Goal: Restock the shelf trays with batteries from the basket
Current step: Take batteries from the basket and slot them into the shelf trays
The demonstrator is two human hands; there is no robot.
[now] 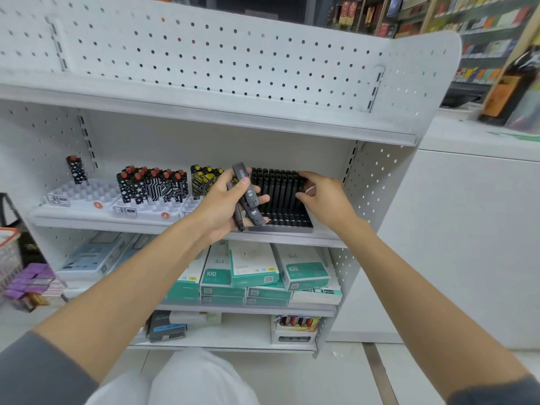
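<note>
A knee in white trousers (201,375) is showing at the bottom edge, with two bare forearms in pushed-up grey sleeves (38,372) reaching forward above it to a white pegboard shelf unit. The left hand (222,206) is gripping a loose bundle of dark stick batteries (249,197), fingers and thumb wrapping round them. The bundle is fanning out at angles just in front of the left end of a black tray (289,228). One battery in it is pointing up and showing white print.

The black tray is sitting at the right end of the middle shelf (324,233). A row of standing batteries (277,185) is filling its back part, while the front slots are lying bare. The right hand (324,194) is closing on the right end of that row, fingers over the tops and thumb against the front.

To the left on the same shelf, white trays (84,194) are carrying patterned black-and-white sticks with orange caps (152,185) and, beside the left hand, yellow-and-black ones (204,179). The shelf below is bearing stacked teal-and-white boxes (254,267). A white basket with a red rim (8,252) is standing at the far left edge, well apart from both hands, with purple boxes (29,282) lying near it on the floor.
</note>
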